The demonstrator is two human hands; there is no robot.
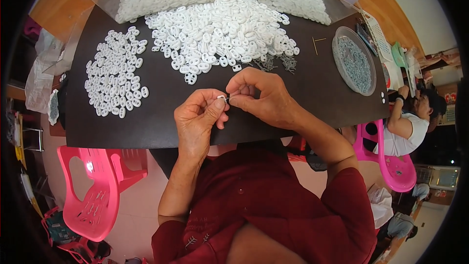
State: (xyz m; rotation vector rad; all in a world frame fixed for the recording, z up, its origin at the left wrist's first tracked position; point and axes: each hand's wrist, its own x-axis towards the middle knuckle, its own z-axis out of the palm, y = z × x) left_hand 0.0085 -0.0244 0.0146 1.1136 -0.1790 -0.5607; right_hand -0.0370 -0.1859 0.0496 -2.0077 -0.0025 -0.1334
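Note:
My left hand (195, 115) pinches a small white oval plastic piece (222, 97) between thumb and forefinger, just above the table's near edge. Right beside it, the thumb and forefinger of my right hand (266, 99) are closed on a small, thin dark screw that meets the white piece; the fingers mostly hide it. Beyond my hands spreads a large heap of the same white two-holed pieces (215, 29). Loose grey screws (288, 62) lie at the heap's near right edge.
A flatter group of white pieces (115, 76) lies at left. Clear bins (110, 12) of white pieces stand at the back. On the right are a round tray (337, 56) of screws and two thin sticks (315, 46). Pink chairs (105, 193) flank the dark table; a person (408, 127) sits far right.

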